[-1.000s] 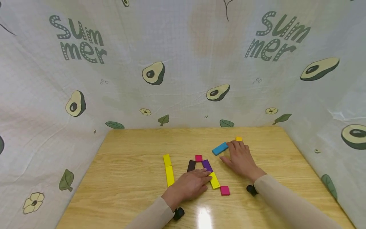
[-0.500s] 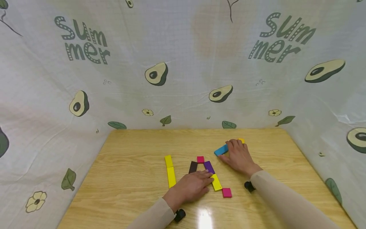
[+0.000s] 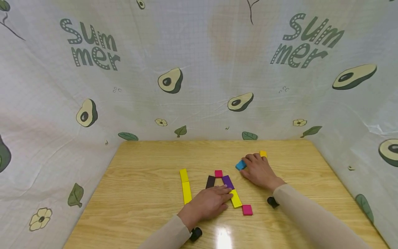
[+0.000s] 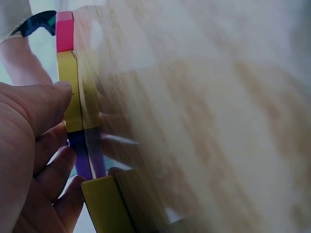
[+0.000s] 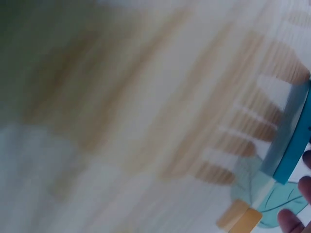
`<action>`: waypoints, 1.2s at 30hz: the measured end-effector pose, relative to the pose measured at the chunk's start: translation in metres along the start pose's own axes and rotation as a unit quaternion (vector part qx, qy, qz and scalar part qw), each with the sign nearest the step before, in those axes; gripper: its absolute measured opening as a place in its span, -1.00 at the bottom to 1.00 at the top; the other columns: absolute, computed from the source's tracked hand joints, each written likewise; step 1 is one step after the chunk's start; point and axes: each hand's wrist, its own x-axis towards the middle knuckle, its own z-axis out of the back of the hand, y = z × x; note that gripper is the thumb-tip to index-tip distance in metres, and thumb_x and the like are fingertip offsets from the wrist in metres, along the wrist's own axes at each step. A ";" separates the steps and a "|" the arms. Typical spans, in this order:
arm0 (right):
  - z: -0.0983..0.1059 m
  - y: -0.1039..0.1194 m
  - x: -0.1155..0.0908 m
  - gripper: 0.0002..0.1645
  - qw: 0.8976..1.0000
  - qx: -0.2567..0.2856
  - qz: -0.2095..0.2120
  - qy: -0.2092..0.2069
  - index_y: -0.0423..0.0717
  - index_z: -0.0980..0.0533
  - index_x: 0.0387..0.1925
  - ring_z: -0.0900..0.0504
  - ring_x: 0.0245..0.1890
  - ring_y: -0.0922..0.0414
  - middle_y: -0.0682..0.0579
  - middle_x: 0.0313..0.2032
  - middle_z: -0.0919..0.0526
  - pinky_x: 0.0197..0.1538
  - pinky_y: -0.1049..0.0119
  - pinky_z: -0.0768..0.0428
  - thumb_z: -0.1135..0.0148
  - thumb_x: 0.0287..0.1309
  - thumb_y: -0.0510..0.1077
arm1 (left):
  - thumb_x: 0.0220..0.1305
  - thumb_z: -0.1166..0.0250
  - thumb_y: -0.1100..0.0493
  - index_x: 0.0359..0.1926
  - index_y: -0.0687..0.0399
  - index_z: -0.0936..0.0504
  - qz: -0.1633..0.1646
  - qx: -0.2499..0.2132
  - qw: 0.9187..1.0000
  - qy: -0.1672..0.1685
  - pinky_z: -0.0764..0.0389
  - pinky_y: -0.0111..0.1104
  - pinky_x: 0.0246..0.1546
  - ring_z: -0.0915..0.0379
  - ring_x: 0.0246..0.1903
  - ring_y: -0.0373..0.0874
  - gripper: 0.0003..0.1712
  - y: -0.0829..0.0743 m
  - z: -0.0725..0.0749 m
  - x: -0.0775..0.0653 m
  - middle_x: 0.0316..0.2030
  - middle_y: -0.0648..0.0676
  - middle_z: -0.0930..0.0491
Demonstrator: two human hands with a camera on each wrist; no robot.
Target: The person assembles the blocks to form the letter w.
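In the head view my left hand (image 3: 207,202) rests over several flat coloured blocks, its fingertips at the purple block (image 3: 228,182) and a yellow block (image 3: 235,198). A black block (image 3: 210,181) pokes out beyond its knuckles. The left wrist view shows the thumb against the yellow block (image 4: 73,92) and another yellow block (image 4: 106,204) near the fingertips. To the right, my right hand (image 3: 258,172) pinches a blue block (image 3: 240,165) lying on the table between thumb and fingers. The right wrist view has this blue block (image 5: 294,138) at its edge, with fingertips behind it.
A pink square block (image 3: 218,174) tops the black and purple pair; another pink square (image 3: 247,210) touches the yellow block's lower end. Two yellow blocks (image 3: 186,192) form a line at left. An orange-yellow block (image 3: 263,154) lies behind the right hand. Printed cloth (image 3: 199,114) encloses the table (image 3: 146,186).
My right hand has shifted left over the blue block and now grips it; the block sits slightly further right, with less of it showing. The left hand stays in place.
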 end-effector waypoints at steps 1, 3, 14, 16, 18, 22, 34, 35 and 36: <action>0.000 -0.001 -0.001 -0.37 1.000 0.002 0.007 0.001 -0.18 -0.58 0.31 -0.47 0.24 -0.22 -0.20 0.25 -0.59 0.19 -0.27 -0.51 -0.31 0.40 0.13 | 0.65 -0.10 -0.10 0.54 -0.14 -0.44 0.000 0.001 1.000 0.000 -0.26 -0.36 0.58 -0.18 0.57 -0.24 -0.44 0.000 0.000 0.000 0.56 -0.15 -0.33; 0.001 -0.004 -0.002 -0.41 1.000 0.009 0.015 0.005 -0.14 -0.58 0.32 -0.47 0.26 -0.21 -0.19 0.27 -0.58 0.21 -0.29 -0.49 -0.31 0.40 0.08 | 0.65 -0.10 -0.10 0.54 -0.14 -0.44 -0.001 0.002 1.000 -0.001 -0.26 -0.36 0.57 -0.18 0.57 -0.24 -0.44 0.000 0.001 0.000 0.56 -0.15 -0.34; 0.002 -0.018 0.005 0.10 0.997 0.029 -0.059 0.030 -0.36 -0.39 0.39 -0.36 0.34 -0.34 -0.35 0.33 -0.46 0.35 -0.39 -0.35 -0.29 0.22 0.46 | 0.65 -0.09 -0.10 0.55 -0.16 -0.42 0.001 -0.013 1.000 0.009 -0.27 -0.36 0.57 -0.16 0.59 -0.25 -0.44 0.000 0.002 0.000 0.56 -0.17 -0.32; 0.002 -0.019 0.005 0.13 0.997 0.027 -0.065 0.041 -0.38 -0.40 0.39 -0.37 0.32 -0.34 -0.36 0.31 -0.46 0.34 -0.39 -0.34 -0.27 0.22 0.49 | 0.65 -0.09 -0.10 0.56 -0.16 -0.42 -0.001 -0.013 1.000 0.010 -0.26 -0.36 0.57 -0.16 0.58 -0.25 -0.44 0.000 0.001 0.000 0.56 -0.17 -0.32; 0.001 -0.019 0.004 0.13 0.996 0.029 -0.068 0.045 -0.38 -0.41 0.37 -0.38 0.29 -0.34 -0.37 0.29 -0.47 0.31 -0.39 -0.34 -0.27 0.22 0.50 | 0.66 -0.08 -0.10 0.56 -0.16 -0.42 -0.001 -0.012 1.000 0.010 -0.26 -0.36 0.58 -0.16 0.58 -0.24 -0.44 -0.001 0.001 -0.001 0.56 -0.18 -0.32; 0.001 -0.019 0.004 0.13 0.996 0.033 -0.069 0.044 -0.39 -0.41 0.35 -0.39 0.25 -0.32 -0.36 0.25 -0.48 0.28 -0.37 -0.34 -0.29 0.20 0.50 | 0.66 -0.07 -0.11 0.56 -0.17 -0.42 -0.001 -0.004 1.000 0.008 -0.26 -0.37 0.57 -0.17 0.58 -0.24 -0.44 -0.001 0.000 0.000 0.57 -0.18 -0.31; 0.002 -0.019 0.007 0.08 0.995 0.042 -0.077 0.056 -0.38 -0.44 0.29 -0.41 0.21 -0.30 -0.34 0.19 -0.51 0.25 -0.35 -0.37 -0.32 0.14 0.46 | 0.65 -0.08 -0.12 0.55 -0.18 -0.42 0.002 -0.001 1.000 0.009 -0.26 -0.39 0.57 -0.17 0.58 -0.25 -0.44 0.000 -0.001 0.002 0.56 -0.19 -0.31; 0.002 -0.019 0.008 0.08 0.995 0.044 -0.077 0.055 -0.38 -0.44 0.28 -0.41 0.22 -0.30 -0.34 0.19 -0.51 0.25 -0.35 -0.37 -0.33 0.13 0.46 | 0.65 -0.08 -0.12 0.55 -0.18 -0.42 0.002 0.000 1.000 0.009 -0.26 -0.39 0.57 -0.17 0.58 -0.25 -0.44 0.000 -0.001 0.002 0.56 -0.19 -0.31; 0.002 -0.019 0.008 0.08 0.995 0.044 -0.077 0.056 -0.38 -0.43 0.28 -0.41 0.22 -0.30 -0.35 0.20 -0.51 0.25 -0.35 -0.37 -0.33 0.13 0.45 | 0.65 -0.09 -0.12 0.55 -0.18 -0.43 0.002 0.001 1.000 0.009 -0.27 -0.39 0.57 -0.17 0.58 -0.25 -0.44 0.000 0.000 0.002 0.56 -0.18 -0.32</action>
